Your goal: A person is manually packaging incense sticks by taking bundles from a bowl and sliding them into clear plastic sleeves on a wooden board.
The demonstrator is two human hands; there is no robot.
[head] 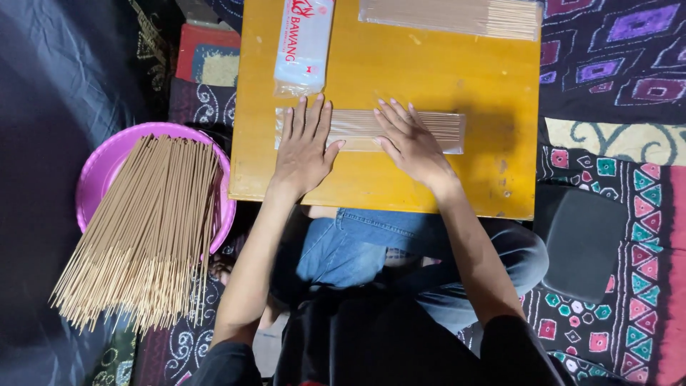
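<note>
Clear-wrapped stick packet (439, 131) (middle hidden), under both hands (357, 143), flat.

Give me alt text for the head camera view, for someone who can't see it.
Seen from above, a seated person presses the left hand and right hand flat on a clear packet of thin tan sticks lying on a yellow board. A pink basin heaped with loose sticks sits to the left; an empty clear sleeve and another bundle lie farther up.

Both hands lie flat on a clear packet of incense sticks (357, 130) on the yellow board (400, 71): left hand (304, 146), right hand (412, 143). A pink basin (100, 168) holds loose sticks (146, 229) beside the board.
</note>
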